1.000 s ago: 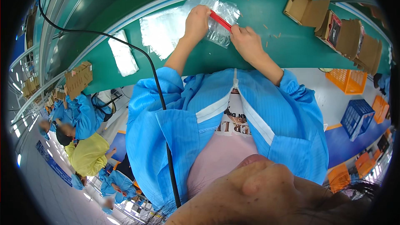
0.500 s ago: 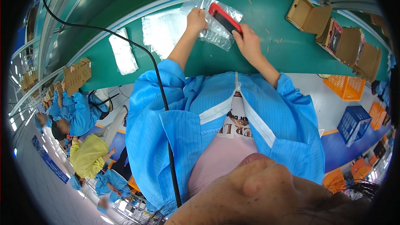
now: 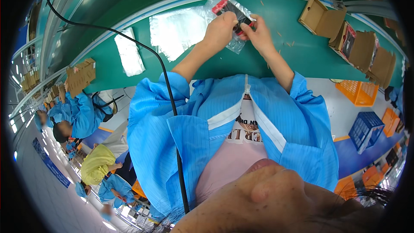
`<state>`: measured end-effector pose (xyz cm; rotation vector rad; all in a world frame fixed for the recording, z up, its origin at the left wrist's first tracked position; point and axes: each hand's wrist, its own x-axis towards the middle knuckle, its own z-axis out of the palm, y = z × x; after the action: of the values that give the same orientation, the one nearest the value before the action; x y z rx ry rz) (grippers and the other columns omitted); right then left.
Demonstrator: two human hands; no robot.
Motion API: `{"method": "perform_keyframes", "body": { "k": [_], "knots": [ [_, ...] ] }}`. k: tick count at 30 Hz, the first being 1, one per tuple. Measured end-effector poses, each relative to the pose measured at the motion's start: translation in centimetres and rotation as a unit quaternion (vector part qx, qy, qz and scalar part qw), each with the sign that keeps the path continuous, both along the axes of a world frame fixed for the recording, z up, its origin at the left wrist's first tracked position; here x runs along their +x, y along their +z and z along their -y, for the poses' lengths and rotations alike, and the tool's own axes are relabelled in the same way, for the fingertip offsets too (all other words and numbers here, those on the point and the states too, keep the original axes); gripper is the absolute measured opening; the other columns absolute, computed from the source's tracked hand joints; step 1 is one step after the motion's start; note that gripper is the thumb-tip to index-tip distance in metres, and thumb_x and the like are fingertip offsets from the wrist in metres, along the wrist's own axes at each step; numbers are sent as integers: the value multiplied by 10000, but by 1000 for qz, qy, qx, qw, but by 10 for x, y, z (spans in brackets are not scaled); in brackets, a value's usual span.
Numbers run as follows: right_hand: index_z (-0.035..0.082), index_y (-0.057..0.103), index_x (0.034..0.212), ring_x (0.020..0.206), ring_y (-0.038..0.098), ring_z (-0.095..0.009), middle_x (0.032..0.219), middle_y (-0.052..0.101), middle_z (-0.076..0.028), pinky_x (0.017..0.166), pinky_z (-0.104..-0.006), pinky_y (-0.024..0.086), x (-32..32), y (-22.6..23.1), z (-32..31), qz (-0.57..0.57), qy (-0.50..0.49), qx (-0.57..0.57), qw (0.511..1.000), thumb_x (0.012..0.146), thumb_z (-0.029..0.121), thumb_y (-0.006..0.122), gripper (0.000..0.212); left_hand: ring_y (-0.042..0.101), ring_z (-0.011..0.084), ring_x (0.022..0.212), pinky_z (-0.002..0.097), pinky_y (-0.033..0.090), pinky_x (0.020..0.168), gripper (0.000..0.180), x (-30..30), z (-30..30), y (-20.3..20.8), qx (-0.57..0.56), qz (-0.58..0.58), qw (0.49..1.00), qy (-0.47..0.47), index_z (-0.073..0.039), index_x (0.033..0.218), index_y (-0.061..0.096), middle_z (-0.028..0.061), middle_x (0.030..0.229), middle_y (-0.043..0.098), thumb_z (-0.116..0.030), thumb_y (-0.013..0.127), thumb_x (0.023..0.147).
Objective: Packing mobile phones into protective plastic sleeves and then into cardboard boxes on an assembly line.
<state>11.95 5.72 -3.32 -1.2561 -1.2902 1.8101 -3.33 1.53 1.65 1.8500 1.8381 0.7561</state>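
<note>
Right hand [image 3: 260, 36] was clamped on the near end of a red and black device [image 3: 235, 8], thumb and fingers pinching it. The left hand [image 3: 221, 30] was curled against the device's middle, its knuckles turned upward; whether those fingertips gripped the device or only pressed on it, I could not tell. The device was held at a slant over the far side of a green bench [image 3: 297, 56], its red end pointing away and to the left. Around and beneath it spread a clear plastic bag [image 3: 236, 46]; I could not tell whether the device was inside or merely on top. Just left lay a pile of clear bags [image 3: 177, 32], and farther left a narrow folded bundle of plastic [image 3: 129, 54]. Small brown scraps [image 3: 278, 33] were scattered near the right hand. An open cardboard box [image 3: 317, 17] lay toward the right end of the bench, with more opened boxes [image 3: 361, 47] beside it.
</note>
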Motion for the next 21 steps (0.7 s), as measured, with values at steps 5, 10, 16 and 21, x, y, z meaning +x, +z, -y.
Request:
{"method": "perform_keyframes", "body": {
  "k": [5, 10, 16, 21],
  "knots": [
    [150, 336, 1417, 733, 603, -190, 912, 621, -76, 696, -299, 487, -20, -14, -2, 37, 21, 213, 976, 807, -2, 597, 682, 571, 401, 823, 456, 464, 698, 76, 31, 4, 10, 2, 46, 999, -26, -17, 915, 521, 197, 877, 573, -84, 512, 882],
    [68, 462, 1309, 821, 584, -131, 977, 598, -75, 706, -248, 501, -28, -18, -7, -84, -12, -20, 996, 902, 51, 538, 414, 550, 384, 881, 448, 448, 759, 97, 16, 16, -16, 45, 78, 996, 24, -14, 940, 521, 193, 920, 555, -82, 515, 871],
    [24, 551, 1152, 688, 626, -160, 979, 610, -106, 609, -238, 542, -28, -2, -21, -240, -42, -207, 948, 961, 105, 471, 223, 461, 369, 1138, 433, 387, 920, 421, -19, 39, -68, 63, -212, 974, 47, 34, 1128, 529, 199, 1207, 491, -184, 646, 788],
    [32, 530, 1181, 702, 632, -179, 1028, 611, -105, 604, -229, 536, -13, 28, -45, -343, -42, -187, 919, 950, 136, 507, 254, 440, 340, 1163, 421, 366, 922, 446, -21, 40, -54, 33, -291, 953, 79, 32, 1134, 544, 181, 1233, 484, -206, 661, 775]
  ]
}}
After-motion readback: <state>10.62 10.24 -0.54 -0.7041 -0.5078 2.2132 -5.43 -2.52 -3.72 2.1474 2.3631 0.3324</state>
